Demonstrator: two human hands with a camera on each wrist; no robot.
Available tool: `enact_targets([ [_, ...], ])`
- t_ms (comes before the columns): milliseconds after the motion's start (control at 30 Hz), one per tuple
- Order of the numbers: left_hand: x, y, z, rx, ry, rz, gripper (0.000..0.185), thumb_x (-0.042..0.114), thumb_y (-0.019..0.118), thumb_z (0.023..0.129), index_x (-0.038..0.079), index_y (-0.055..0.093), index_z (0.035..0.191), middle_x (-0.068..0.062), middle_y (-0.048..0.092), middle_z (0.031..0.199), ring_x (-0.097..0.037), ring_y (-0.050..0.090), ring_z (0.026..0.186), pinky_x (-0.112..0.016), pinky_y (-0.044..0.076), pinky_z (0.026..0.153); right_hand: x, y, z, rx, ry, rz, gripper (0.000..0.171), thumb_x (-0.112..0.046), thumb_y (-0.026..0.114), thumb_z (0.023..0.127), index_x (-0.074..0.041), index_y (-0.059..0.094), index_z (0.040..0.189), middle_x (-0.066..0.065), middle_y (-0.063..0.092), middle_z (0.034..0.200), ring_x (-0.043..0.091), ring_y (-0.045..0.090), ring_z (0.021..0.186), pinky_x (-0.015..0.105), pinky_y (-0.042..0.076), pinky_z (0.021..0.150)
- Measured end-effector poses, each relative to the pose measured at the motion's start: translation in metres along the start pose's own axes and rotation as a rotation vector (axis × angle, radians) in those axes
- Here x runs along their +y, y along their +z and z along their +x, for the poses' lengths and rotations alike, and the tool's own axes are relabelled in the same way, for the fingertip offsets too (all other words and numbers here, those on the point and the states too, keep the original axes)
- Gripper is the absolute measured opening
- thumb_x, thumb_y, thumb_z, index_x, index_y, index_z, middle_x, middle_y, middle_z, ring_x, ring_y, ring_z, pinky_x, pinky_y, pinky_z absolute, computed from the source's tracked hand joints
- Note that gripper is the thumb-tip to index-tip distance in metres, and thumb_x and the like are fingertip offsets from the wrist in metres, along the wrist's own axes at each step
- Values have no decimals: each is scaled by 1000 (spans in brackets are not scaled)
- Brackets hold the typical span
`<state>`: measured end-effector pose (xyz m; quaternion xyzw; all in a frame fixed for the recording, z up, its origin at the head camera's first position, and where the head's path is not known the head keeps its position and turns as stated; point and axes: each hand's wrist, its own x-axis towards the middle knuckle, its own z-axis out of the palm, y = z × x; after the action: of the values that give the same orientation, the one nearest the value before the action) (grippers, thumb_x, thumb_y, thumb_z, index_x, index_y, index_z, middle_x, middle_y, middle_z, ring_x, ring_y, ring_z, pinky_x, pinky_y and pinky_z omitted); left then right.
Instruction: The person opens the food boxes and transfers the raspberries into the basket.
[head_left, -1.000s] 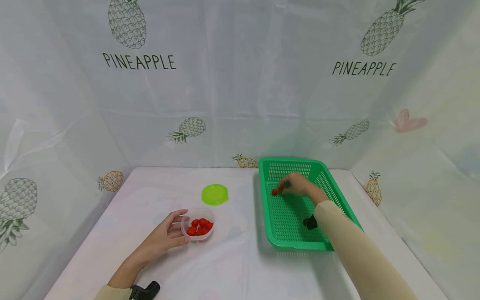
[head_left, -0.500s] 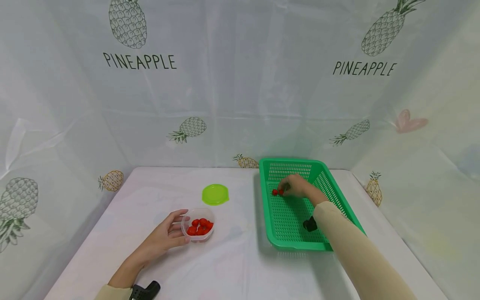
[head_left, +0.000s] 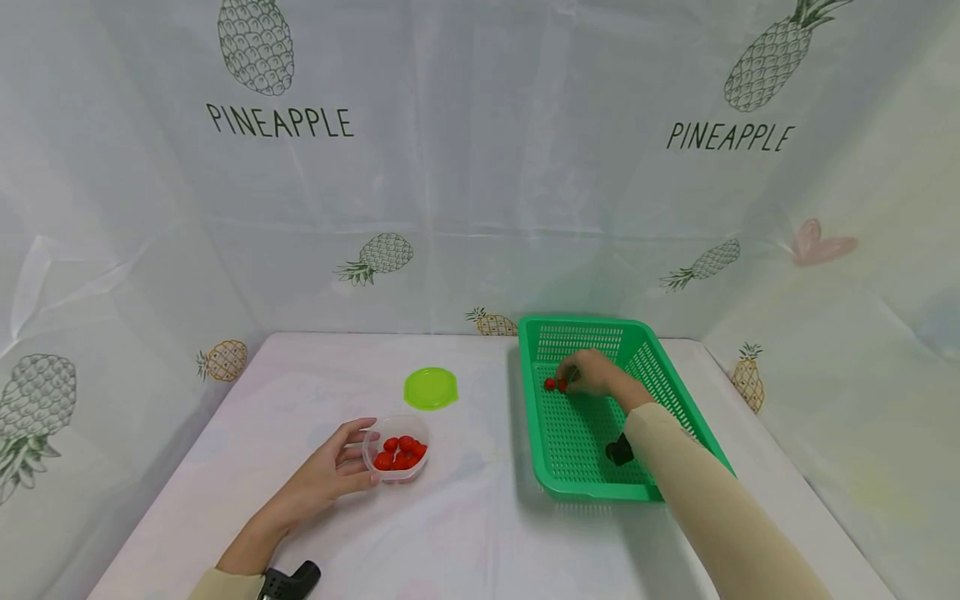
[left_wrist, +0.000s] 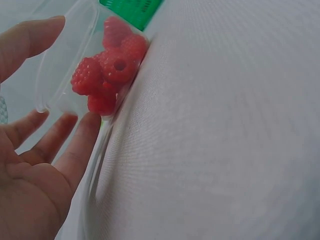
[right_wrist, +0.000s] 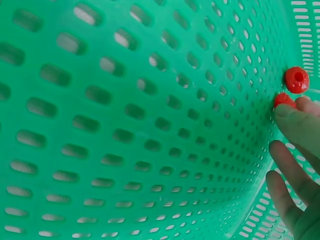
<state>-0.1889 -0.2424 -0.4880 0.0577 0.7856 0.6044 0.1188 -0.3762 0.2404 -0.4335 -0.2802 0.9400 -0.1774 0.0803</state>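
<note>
Head view: my right grip (head_left: 592, 372) has finger and thumb pinched on a berry (head_left: 563, 386), low in the basket (head_left: 562, 442). A second berry (head_left: 550, 384) sits just beside it, past my fingertips. I take the step as setting this berry down; next calls for easing the pinch without nudging its neighbour. Well to the left, my left grip (head_left: 330, 467) lies relaxed, fingers touching the bowl (head_left: 397, 427), whose berries (head_left: 406, 443) sit just right of it. Beyond the bowl, the lid (head_left: 431, 389) lies on the bench (head_left: 450, 517).
</note>
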Motion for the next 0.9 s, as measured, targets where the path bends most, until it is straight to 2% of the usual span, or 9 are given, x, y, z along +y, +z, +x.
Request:
enact_targets([
  [133,0,0,0,-3,2,-7,89,20,88,89,21,36,161,-19,45,157,-37,57,137,-32,56,102,-2,-4,-2,-2,0,38,23,2,78,93,-2,77,115,15,76,112,35,72,106,42,61,84],
  [367,0,0,0,-14,15,-8,88,21,87,90,19,35,162,-21,44,156,-37,56,138,-32,56,103,-5,-17,-7,-13,9,58,30,-1,76,96,2,73,126,20,74,124,41,70,115,47,61,91],
  [567,0,0,0,-17,19,-5,88,20,86,90,19,35,162,-21,44,156,-37,56,137,-32,56,103,-17,-34,-9,45,2,32,31,-6,73,100,3,71,130,22,72,127,39,71,112,49,61,91],
  [700,-1,0,0,-12,14,6,88,21,86,90,19,35,161,-20,45,156,-36,57,136,-32,56,103,-38,-45,-9,118,-39,11,31,-9,72,101,3,72,129,22,73,127,40,71,113,53,58,95],
  [900,-1,-1,0,-16,21,-4,88,20,86,90,19,35,161,-21,44,157,-36,57,136,-31,56,103,-89,-61,-9,170,-77,46,31,-13,72,101,0,72,130,18,73,130,40,68,121,55,55,101],
])
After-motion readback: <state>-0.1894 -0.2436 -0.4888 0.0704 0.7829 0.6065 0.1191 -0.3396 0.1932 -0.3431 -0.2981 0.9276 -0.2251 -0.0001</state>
